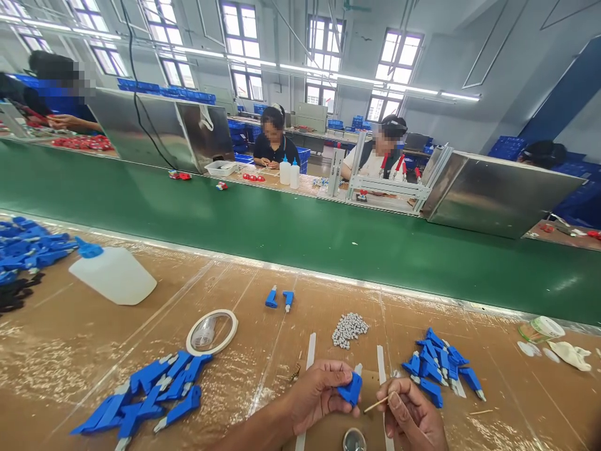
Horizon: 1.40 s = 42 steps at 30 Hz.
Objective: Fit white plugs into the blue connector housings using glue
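My left hand (pixel 319 391) pinches a small blue plastic part (pixel 350 393) with a pale tip pointing up. Between the thumb and fingers of my right hand (pixel 416 418) is a thin wooden stick (pixel 376 404), its dark end slanting down towards the blue part but apart from it. A small round container (pixel 354 440) stands just below, cut off by the bottom edge. Beyond my hands lies a heap of small grey pieces (pixel 350 329). Similar blue parts form a pile (pixel 439 363) on the right and a larger pile (pixel 150 394) on the left.
Two blue parts (pixel 288 300) lie farther back. A roll of tape (pixel 212 332) and a white bottle with a blue cap (pixel 115 274) are on the left. A clear jar (pixel 541 329) lies at the right. Across the green conveyor belt (pixel 300 228), several people sit working.
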### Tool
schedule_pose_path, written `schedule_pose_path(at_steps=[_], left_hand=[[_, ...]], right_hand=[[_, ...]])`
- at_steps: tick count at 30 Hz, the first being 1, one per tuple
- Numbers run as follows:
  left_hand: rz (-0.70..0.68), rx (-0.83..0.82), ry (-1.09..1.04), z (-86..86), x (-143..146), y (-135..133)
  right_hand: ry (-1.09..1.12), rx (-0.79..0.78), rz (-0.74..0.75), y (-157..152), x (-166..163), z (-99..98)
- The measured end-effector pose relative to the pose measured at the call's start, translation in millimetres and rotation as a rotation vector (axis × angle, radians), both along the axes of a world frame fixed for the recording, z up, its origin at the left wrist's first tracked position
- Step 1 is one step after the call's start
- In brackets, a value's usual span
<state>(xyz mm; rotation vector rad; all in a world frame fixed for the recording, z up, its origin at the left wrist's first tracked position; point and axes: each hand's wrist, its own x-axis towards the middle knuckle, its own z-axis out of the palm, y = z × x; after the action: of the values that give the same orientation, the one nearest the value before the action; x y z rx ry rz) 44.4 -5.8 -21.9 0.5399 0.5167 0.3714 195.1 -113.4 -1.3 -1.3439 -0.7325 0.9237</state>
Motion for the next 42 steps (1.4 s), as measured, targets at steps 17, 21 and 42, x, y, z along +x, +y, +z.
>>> schedule_pose_path(at_steps=[17, 21, 42], left_hand=[[0.011, -0.032, -0.010, -8.1, 3.5, -2.5], [0.008, -0.028, -0.034, -9.8, 3.1, -2.6], [-0.003, -0.033, -0.048, -5.7, -0.4, -0.6]], right_hand=[[-0.714, 0.196, -0.024, 13.6, 6.3, -1.6], [-0.773, 0.162, 0.023, 12.8, 13.2, -6.6], [-0.478, 0.104, -0.050, 10.9, 3.8, -2.6]])
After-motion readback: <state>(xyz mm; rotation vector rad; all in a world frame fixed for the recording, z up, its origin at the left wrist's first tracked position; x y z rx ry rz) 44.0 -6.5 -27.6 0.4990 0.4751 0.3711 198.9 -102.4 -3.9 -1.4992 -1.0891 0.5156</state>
